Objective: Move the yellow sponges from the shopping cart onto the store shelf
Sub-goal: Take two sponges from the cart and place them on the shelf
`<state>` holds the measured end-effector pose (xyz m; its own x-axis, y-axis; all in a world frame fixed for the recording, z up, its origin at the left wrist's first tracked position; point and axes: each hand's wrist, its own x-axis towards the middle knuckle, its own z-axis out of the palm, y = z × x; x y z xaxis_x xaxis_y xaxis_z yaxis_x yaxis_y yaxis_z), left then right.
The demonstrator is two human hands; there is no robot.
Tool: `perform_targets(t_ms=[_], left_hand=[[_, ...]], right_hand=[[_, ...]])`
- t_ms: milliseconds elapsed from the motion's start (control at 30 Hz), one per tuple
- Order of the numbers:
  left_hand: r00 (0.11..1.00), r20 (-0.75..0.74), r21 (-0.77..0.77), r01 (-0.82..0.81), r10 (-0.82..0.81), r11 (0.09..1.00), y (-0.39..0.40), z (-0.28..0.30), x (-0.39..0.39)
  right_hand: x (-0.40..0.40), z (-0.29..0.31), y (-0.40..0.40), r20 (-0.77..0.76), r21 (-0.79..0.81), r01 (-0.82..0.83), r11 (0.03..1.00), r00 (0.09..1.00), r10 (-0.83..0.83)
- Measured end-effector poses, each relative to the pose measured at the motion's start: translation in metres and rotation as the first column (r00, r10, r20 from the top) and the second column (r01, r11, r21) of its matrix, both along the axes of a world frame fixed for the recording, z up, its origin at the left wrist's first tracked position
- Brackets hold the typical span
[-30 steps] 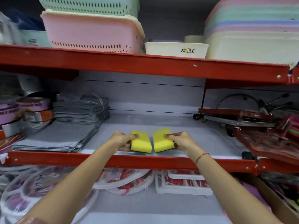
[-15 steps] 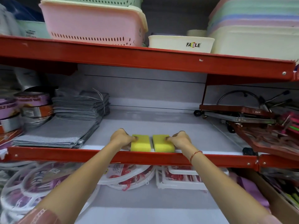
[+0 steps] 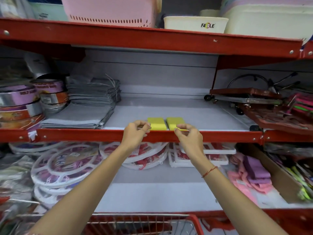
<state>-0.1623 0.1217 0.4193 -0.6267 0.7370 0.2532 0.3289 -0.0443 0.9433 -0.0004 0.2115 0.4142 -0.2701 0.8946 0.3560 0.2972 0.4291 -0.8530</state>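
Observation:
Two yellow sponges lie side by side on the middle shelf (image 3: 194, 114), close to its red front edge: the left sponge (image 3: 156, 123) and the right sponge (image 3: 174, 122). My left hand (image 3: 135, 134) hovers just in front of the left sponge with its fingers loosely curled and holds nothing. In front of the right sponge my right hand (image 3: 188, 136) is the same, empty with fingers apart. The red shopping cart (image 3: 144, 223) shows at the bottom edge; its contents are hidden.
Folded grey cloths (image 3: 81, 112) and stacked round tins (image 3: 22, 106) fill the shelf's left side. Metal racks and kitchen tools (image 3: 257, 100) crowd its right. Plastic baskets (image 3: 111, 11) sit on the shelf above, round white trays (image 3: 64, 165) on the one below.
Both hands set the sponges flat on the shelf, let go and drew back toward me past the front edge. The camera tilted down, so the cart rim came into view.

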Motion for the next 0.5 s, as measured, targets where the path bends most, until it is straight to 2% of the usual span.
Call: perform_targets(t_ms=[133, 267, 500], left_hand=[[1.000, 0.002, -0.023, 0.012, -0.012, 1.000, -0.021, -0.025, 0.009], [0.998, 0.064, -0.054, 0.029, -0.025, 0.998, -0.039, -0.054, 0.019], [0.987, 0.155, -0.190, 0.069, -0.040, 0.979, -0.050, -0.110, 0.032]], right_hand=[[0.003, -0.024, -0.028, -0.044, 0.000, -0.002, 1.000, 0.999, 0.002], [0.005, -0.052, -0.051, -0.082, -0.108, -0.038, 0.993, 0.996, 0.029], [0.007, -0.106, -0.067, -0.017, -0.300, -0.083, 0.950, 0.997, 0.082]])
